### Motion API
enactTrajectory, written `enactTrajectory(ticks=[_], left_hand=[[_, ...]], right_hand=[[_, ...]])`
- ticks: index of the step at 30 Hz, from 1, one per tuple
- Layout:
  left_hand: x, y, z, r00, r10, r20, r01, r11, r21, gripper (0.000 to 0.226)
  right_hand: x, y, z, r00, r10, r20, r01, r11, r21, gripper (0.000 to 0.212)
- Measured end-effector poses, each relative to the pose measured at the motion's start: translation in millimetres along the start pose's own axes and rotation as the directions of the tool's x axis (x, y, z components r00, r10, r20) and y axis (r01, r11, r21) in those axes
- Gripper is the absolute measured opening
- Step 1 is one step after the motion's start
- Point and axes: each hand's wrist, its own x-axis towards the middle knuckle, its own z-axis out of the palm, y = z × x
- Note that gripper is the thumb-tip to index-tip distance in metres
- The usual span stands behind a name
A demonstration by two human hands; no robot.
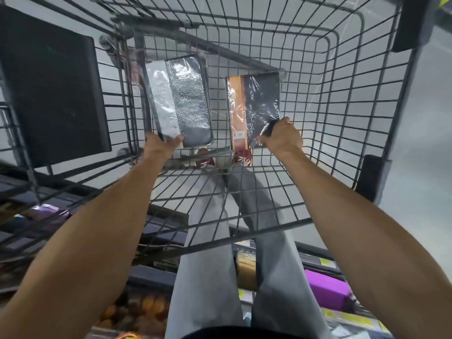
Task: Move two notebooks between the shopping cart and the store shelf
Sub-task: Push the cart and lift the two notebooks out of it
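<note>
Both my arms reach down into the wire shopping cart (330, 99). A plastic-wrapped notebook with a grey and black cover (182, 99) lies on the left of the cart's bottom; my left hand (160, 144) grips its near edge. To its right is a second wrapped notebook, black with an orange band (254, 106), and my right hand (282, 138) pinches its near right corner. Whether the notebooks rest on the wire floor or are lifted off it is unclear. The two notebooks lie apart, side by side.
A black flap panel (51, 94) stands at the cart's left end. Store shelves with packaged goods run below and beside the cart, among them a purple item (327, 287) and yellow price tags. My legs and red shoes (206, 159) show through the wire.
</note>
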Motion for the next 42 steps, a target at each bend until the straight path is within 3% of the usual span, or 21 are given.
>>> enactTrajectory(ticks=[3, 5, 7, 11, 15, 21, 25, 27, 30, 33, 37, 40, 42], left_hand=[[25, -17, 1, 0.998, -0.059, 0.009, 0.059, 0.996, -0.065, 0.146], [17, -22, -2, 0.996, -0.081, -0.030, 0.078, 0.993, -0.091, 0.162], [11, -23, -4, 0.996, -0.066, -0.056, 0.056, 0.985, -0.162, 0.149], [-51, 4, -14, 0.996, -0.023, -0.084, 0.002, 0.972, -0.234, 0.092], [-70, 10, -27, 0.999, -0.043, 0.009, 0.043, 0.899, -0.435, 0.050], [-95, 12, -56, 0.984, 0.042, 0.175, 0.094, 0.707, -0.701, 0.047], [-109, 17, -69, 0.977, 0.112, 0.181, 0.063, 0.661, -0.748, 0.038], [-117, 20, -76, 0.974, 0.140, 0.176, 0.046, 0.641, -0.766, 0.031], [-133, 21, -91, 0.973, 0.149, 0.177, 0.043, 0.633, -0.773, 0.047], [-150, 18, -103, 0.982, 0.148, 0.119, -0.005, 0.646, -0.764, 0.044], [-179, 4, -120, 0.985, 0.172, 0.032, -0.090, 0.654, -0.751, 0.027], [-195, -14, -134, 0.968, 0.253, -0.006, -0.179, 0.669, -0.721, 0.028], [-208, -22, -142, 0.946, 0.322, -0.042, -0.256, 0.663, -0.703, 0.015]], right_hand=[[3, 2, 0, 1.000, -0.002, -0.012, 0.003, 0.995, 0.095, 0.081], [3, 5, 0, 1.000, 0.008, 0.009, -0.009, 0.993, 0.121, 0.092], [1, 7, 0, 0.999, 0.027, 0.034, -0.031, 0.991, 0.133, 0.097], [-7, 8, -4, 0.999, 0.052, 0.006, -0.052, 0.975, 0.215, 0.082], [-18, 11, -17, 0.993, 0.103, -0.049, -0.088, 0.966, 0.242, 0.079], [-36, 11, -43, 0.997, 0.072, -0.006, -0.064, 0.922, 0.382, 0.037], [-57, 3, -60, 1.000, -0.012, 0.018, 0.004, 0.909, 0.416, 0.017], [-68, -2, -68, 0.999, -0.037, -0.023, 0.043, 0.911, 0.409, 0.015], [-87, -9, -81, 0.993, -0.086, -0.086, 0.112, 0.919, 0.379, 0.017], [-112, -9, -95, 0.983, -0.140, -0.121, 0.175, 0.917, 0.360, 0.015], [-143, -4, -105, 0.980, -0.135, -0.144, 0.190, 0.848, 0.495, 0.008], [-166, -6, -113, 0.977, -0.131, -0.171, 0.209, 0.764, 0.610, 0.007], [-180, -7, -116, 0.974, -0.136, -0.181, 0.223, 0.714, 0.663, 0.006]])
